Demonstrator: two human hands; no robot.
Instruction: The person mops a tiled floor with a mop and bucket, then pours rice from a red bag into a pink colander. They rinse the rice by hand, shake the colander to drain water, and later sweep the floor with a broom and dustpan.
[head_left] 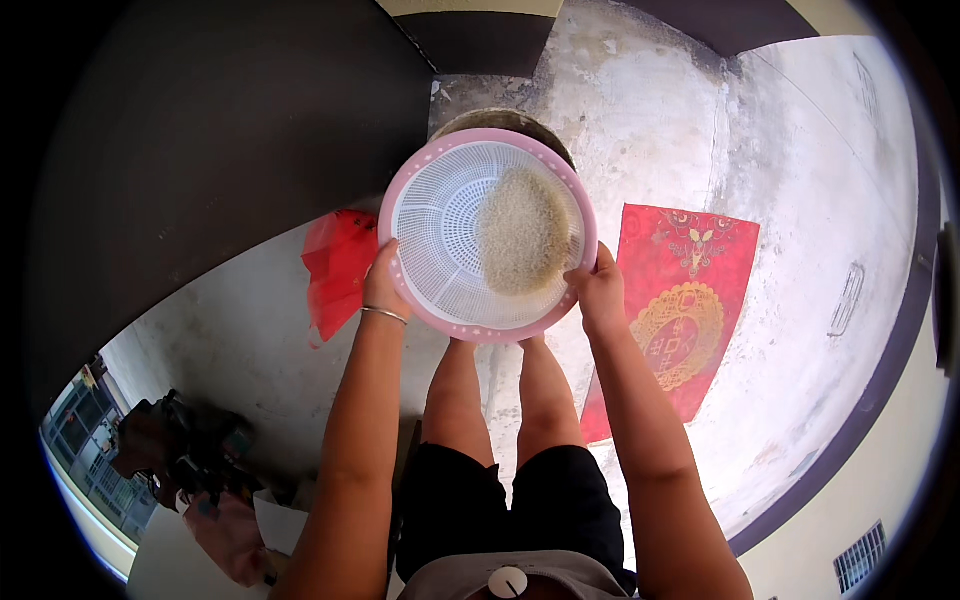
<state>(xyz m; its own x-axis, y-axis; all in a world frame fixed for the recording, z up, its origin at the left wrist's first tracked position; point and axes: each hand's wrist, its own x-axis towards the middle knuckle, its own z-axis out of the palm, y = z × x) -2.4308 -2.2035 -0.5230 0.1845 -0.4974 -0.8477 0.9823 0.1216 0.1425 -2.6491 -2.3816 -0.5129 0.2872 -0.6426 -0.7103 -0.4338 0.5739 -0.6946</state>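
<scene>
A round white plastic sieve basket (430, 225) with a pink, dotted rim is held out in front of me at about knee height. My left hand (382, 285) grips its rim at the lower left, and my right hand (600, 290) grips the rim at the lower right. A heap of pale grains that look like uncooked rice (522, 232) lies inside, gathered toward the right half. The left part of the slotted bottom is bare. Fingers of both hands are partly hidden beneath the rim.
Behind the basket, a round container's rim (545, 135) shows, mostly covered. A red mat with gold patterns (690, 300) lies on the pale concrete floor at right. Red plastic (335, 265) sits at left, below a large dark surface (230, 150). Dark bags and cloth (190, 450) are piled lower left.
</scene>
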